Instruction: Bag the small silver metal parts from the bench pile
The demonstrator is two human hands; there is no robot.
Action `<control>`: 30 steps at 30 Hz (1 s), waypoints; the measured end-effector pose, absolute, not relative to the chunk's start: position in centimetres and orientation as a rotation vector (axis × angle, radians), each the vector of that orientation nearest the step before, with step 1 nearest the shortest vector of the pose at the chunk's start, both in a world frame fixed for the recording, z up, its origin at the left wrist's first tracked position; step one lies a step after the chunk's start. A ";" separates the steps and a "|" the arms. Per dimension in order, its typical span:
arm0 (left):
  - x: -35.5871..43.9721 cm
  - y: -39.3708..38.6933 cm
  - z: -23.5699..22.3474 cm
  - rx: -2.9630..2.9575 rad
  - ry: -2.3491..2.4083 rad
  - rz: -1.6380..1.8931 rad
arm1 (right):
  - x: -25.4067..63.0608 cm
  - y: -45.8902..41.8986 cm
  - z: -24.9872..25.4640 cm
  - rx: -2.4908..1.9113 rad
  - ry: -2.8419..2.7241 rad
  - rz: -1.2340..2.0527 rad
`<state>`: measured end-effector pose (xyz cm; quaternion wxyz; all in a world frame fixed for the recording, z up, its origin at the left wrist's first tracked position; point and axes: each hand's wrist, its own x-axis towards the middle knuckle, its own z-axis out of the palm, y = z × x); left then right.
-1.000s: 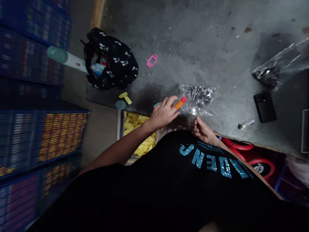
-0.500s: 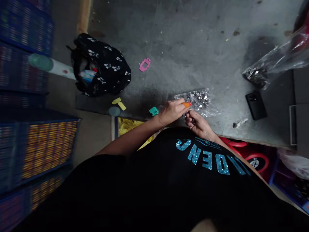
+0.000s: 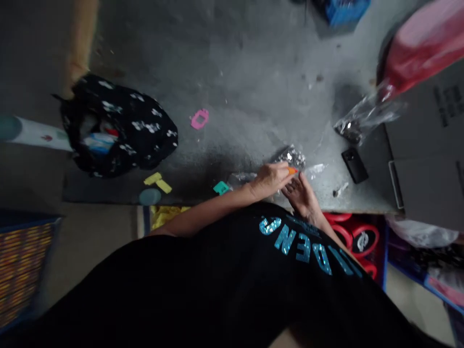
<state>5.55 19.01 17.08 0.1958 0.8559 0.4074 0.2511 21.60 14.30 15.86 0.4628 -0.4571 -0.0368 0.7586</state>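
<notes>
My left hand (image 3: 270,181) is closed on a small orange piece (image 3: 292,170), whose tip sticks out past the fingers; its kind is not clear. Right beside it my right hand (image 3: 302,197) is cupped, palm turned up and thumb apart. Small shiny metal pieces (image 3: 290,186) appear to lie in its fingers, though blur hides their shape. Just beyond both hands a clear plastic bag (image 3: 291,155) of shiny metal pieces lies on the grey table (image 3: 253,87). Another piece of clear plastic (image 3: 241,180) is by my left wrist.
On the left are a black patterned bag (image 3: 141,130), a pink plastic frame (image 3: 199,119), yellow pieces (image 3: 158,181) and a teal piece (image 3: 221,188). To the right lie a black phone (image 3: 354,165) and a clear bag (image 3: 353,126). A blue bin (image 3: 346,10) stands at the back.
The view has swung, so the table things sit further left and lower. My right hand has opened out from a curl to palm up. The orange piece stays in my left hand.
</notes>
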 end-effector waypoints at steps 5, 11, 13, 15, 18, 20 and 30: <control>5.9 20.0 17.1 2.451 1.011 0.623 | 22.9 14.5 15.1 -1.186 -0.331 1.782; 5.9 20.7 16.9 2.463 1.073 0.649 | 23.7 17.0 11.5 -1.325 -0.512 1.671; 5.6 20.5 17.0 2.420 1.074 0.658 | 23.5 17.0 11.8 -1.362 -0.617 1.637; 5.3 20.4 17.1 2.378 1.100 0.660 | 23.6 16.4 12.8 -1.368 -0.649 1.651; 4.8 20.3 17.1 2.278 1.152 0.705 | 25.5 14.6 14.8 -1.357 -0.713 1.750; 4.4 20.2 16.9 2.170 1.163 0.783 | 28.5 13.5 15.3 -1.446 -0.823 1.684; 4.3 18.8 15.7 1.829 1.351 0.855 | 37.6 20.4 4.3 -1.565 -1.784 0.720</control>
